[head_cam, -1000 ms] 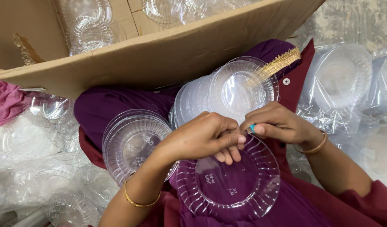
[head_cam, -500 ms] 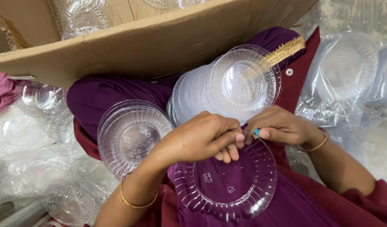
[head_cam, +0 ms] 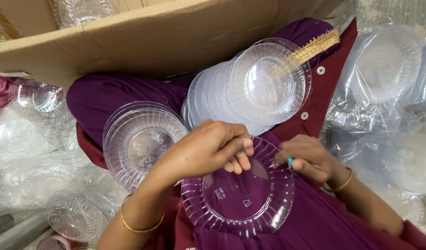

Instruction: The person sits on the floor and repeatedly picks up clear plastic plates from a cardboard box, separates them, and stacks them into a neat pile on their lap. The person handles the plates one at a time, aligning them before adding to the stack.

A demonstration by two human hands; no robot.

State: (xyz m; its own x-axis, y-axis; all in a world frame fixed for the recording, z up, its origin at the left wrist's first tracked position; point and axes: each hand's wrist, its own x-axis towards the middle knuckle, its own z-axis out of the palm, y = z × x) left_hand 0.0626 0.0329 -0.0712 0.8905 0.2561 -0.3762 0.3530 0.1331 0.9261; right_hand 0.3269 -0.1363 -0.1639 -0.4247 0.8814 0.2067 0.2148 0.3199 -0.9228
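L hand: left hand [head_cam: 208, 150] curled over far rim of a clear plate [head_cam: 238, 194]; fingers [head_cam: 238, 159] bent down onto rim, thumb side hidden, so pinch looks closed on plate but underside contact can't be seen.
R hand: right hand [head_cam: 310, 157] at plate's right rim, fingers folded tight around a small teal-blue object [head_cam: 290, 162]; too small to tell what it is. Knuckles touch or nearly touch rim, can't tell which.
Plate: round, transparent hard plastic, glossy; flat smooth centre w/ tiny moulded marks, wide border of radial ribs, lightly scalloped edge. Lies over lap, purple cloth showing through.
Wrists: thin gold bangle [head_cam: 136, 224] on L wrist; second bangle [head_cam: 345, 180] on R.
Left of grip: stack of ribbed plates [head_cam: 141, 141], same kind, nested, tilted toward camera, resting on purple cloth [head_cam: 106, 99].
Beyond grip: second stack [head_cam: 259, 85], smoother-looking, lying on its side, fanned; base circle faces camera. Gold woven trim [head_cam: 315, 46] runs behind its top edge.
Farther beyond: cardboard box [head_cam: 143, 41], brown, matte, flap open; more clear ware inside, blurred.
Right of grip: plates in crinkled plastic bags [head_cam: 384, 69], film shiny & creased.
Far left: loose clear dishes [head_cam: 34, 134], heaped, edges hard to separate.
Garment: maroon cloth [head_cam: 324, 92] w/ two small pale buttons.
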